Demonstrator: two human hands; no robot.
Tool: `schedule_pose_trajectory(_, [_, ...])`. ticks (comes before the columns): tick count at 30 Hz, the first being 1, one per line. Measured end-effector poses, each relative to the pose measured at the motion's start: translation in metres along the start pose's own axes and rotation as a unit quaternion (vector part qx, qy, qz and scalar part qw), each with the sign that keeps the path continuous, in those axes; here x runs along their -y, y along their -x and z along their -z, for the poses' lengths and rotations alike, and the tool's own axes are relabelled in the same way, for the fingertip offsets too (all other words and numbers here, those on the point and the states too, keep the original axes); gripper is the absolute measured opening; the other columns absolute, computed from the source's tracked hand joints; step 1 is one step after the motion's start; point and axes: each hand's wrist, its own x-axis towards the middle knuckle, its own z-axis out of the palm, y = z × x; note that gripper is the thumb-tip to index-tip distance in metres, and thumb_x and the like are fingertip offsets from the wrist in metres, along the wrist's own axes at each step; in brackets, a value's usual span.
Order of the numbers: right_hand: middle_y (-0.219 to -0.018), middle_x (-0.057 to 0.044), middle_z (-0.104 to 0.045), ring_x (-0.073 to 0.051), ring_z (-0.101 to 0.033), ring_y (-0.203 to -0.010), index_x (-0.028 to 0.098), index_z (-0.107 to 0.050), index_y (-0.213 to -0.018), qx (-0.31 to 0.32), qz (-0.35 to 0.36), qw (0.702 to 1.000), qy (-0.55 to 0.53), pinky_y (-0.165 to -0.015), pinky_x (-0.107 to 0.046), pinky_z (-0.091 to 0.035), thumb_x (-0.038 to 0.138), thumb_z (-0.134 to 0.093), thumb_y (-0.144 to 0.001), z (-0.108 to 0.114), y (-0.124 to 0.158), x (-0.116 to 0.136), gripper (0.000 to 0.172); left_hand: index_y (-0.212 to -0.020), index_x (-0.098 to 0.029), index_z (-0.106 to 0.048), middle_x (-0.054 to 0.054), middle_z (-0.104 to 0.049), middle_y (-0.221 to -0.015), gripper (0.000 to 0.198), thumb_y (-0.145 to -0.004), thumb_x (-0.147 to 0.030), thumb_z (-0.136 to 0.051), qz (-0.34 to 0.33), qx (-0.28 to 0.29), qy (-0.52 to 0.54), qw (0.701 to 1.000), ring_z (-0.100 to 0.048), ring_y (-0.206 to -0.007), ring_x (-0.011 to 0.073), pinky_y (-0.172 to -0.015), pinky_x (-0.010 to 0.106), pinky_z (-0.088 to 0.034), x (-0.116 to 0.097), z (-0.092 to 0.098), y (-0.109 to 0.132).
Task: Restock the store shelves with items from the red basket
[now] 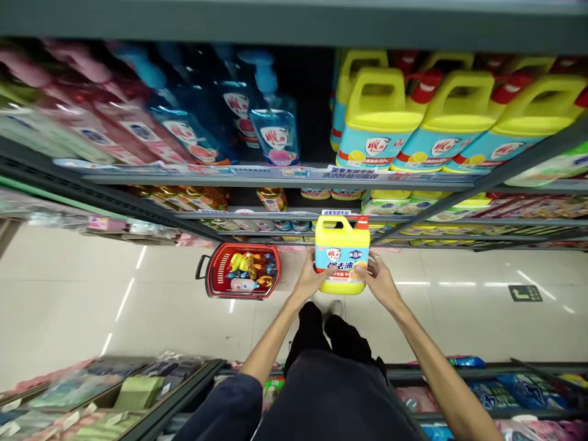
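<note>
Between my two hands is a yellow detergent jug (340, 254) with a red cap and a blue label, held upright with its label toward me. My left hand (310, 278) grips its left side near the bottom. On the opposite side, my right hand (380, 283) has its thumb over the label's lower right, fingers behind. Similar yellow jugs (381, 119) stand on the shelf ahead, right of a gap. Left of that gap are blue pump bottles (275, 122) and pink pump bottles (110, 122).
A red shopping basket (211, 278) with several bottles in it stands on the tiled floor at left. Lower shelves (294, 215) with more bottles run across ahead. Behind me are racks of packaged goods (138, 392). A green arrow sign (525, 293) marks the floor at right.
</note>
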Motion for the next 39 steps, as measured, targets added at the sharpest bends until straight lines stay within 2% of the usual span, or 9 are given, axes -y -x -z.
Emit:
schedule_pose_trajectory(6, [-0.137,-0.011,-0.076,-0.027,-0.075,-0.121,0.029,-0.048,-0.138,0.011,0.016,1.000,-0.008,-0.104,-0.044,-0.065,0.052,-0.093,-0.079,0.008,-0.059,-0.065,0.077,-0.142,-0.021,-0.054,0.013,-0.067,-0.142,0.076,-0.082,-0.046,-0.093,-0.059,-0.015,-0.051,0.997,-0.068,-0.129,0.0278,-0.113,0.041,-0.056,0.071,0.007,-0.043])
schedule_pose_trajectory(10, [-0.141,-0.011,-0.072,-0.026,-0.072,-0.124,0.029,-0.051,-0.140,0.010,0.055,0.998,-0.009,-0.108,-0.042,-0.062,0.044,-0.097,-0.075,0.012,-0.069,-0.094,0.081,-0.140,-0.021,-0.058,0.014,-0.062,-0.143,0.074,-0.081,-0.050,-0.092,-0.090,-0.033,-0.076,0.992,-0.065,-0.132,0.0302,-0.113,0.041,-0.056,0.111,0.013,-0.058])
schedule_pose_trajectory(13, [-0.147,-0.012,-0.065,-0.028,-0.067,-0.131,0.027,-0.058,-0.140,-0.009,0.098,0.995,0.033,-0.113,-0.043,-0.061,0.047,-0.098,-0.073,0.019,-0.071,-0.108,0.080,-0.139,-0.023,-0.063,0.014,-0.064,-0.141,0.071,-0.081,-0.052,-0.093,-0.114,-0.058,-0.133,0.983,-0.062,-0.136,0.0329,-0.119,0.044,-0.051,0.124,0.013,-0.061])
schedule_pose_trajectory(16, [-0.143,-0.014,-0.062,-0.030,-0.064,-0.133,0.024,-0.070,-0.129,-0.049,0.173,0.976,0.124,-0.111,-0.046,-0.062,0.057,-0.093,-0.079,0.029,-0.078,-0.114,0.064,-0.140,-0.025,-0.064,0.015,-0.065,-0.145,0.071,-0.081,-0.054,-0.092,-0.158,-0.082,-0.190,0.966,-0.056,-0.144,0.0375,-0.126,0.047,-0.044,0.122,0.008,-0.066])
schedule_pose_trajectory(20, [-0.127,-0.016,-0.069,-0.034,-0.069,-0.122,0.022,-0.077,-0.112,-0.104,0.302,0.915,0.246,-0.109,-0.052,-0.061,0.064,-0.085,-0.086,0.038,-0.105,-0.101,0.050,-0.139,-0.023,-0.065,0.016,-0.071,-0.139,0.074,-0.081,-0.064,-0.089,-0.199,-0.104,-0.226,0.948,-0.063,-0.137,0.0404,-0.121,0.051,-0.050,0.104,0.001,-0.091])
schedule_pose_trajectory(23, [-0.130,-0.016,-0.070,-0.034,-0.069,-0.123,0.022,-0.075,-0.119,-0.136,0.375,0.872,0.284,-0.108,-0.055,-0.061,0.064,-0.078,-0.092,0.040,-0.136,-0.079,0.050,-0.137,-0.022,-0.064,0.016,-0.074,-0.137,0.072,-0.083,-0.064,-0.087,-0.250,-0.113,-0.238,0.931,-0.068,-0.133,0.0375,-0.119,0.048,-0.053,0.080,-0.003,-0.123])
schedule_pose_trajectory(27, [-0.141,-0.020,-0.066,-0.037,-0.063,-0.135,0.020,-0.070,-0.134,-0.161,0.442,0.830,0.300,-0.116,-0.062,-0.055,0.064,-0.072,-0.096,0.042,-0.181,-0.059,0.058,-0.144,-0.020,-0.057,0.017,-0.074,-0.138,0.080,-0.083,-0.061,-0.089,-0.308,-0.127,-0.236,0.913,-0.071,-0.128,0.0340,-0.116,0.044,-0.055,0.052,-0.008,-0.168])
schedule_pose_trajectory(32, [-0.153,-0.018,-0.058,-0.038,-0.059,-0.142,0.024,-0.061,-0.148,-0.153,0.452,0.828,0.294,-0.111,-0.063,-0.060,0.067,-0.065,-0.100,0.051,-0.229,-0.060,0.065,-0.144,-0.020,-0.056,0.017,-0.076,-0.135,0.081,-0.083,-0.060,-0.089,-0.334,-0.123,-0.262,0.897,-0.070,-0.130,0.0346,-0.116,0.043,-0.055,0.040,-0.008,-0.210])
schedule_pose_trajectory(39, [-0.160,-0.019,-0.050,-0.039,-0.050,-0.152,0.024,-0.053,-0.157,-0.149,0.436,0.830,0.314,-0.117,-0.064,-0.056,0.062,-0.064,-0.102,0.053,-0.278,-0.071,0.068,-0.143,-0.019,-0.055,0.014,-0.075,-0.127,0.086,-0.079,-0.064,-0.091,-0.350,-0.092,-0.248,0.899,-0.069,-0.129,0.0346,-0.115,0.048,-0.056,0.050,-0.001,-0.266])
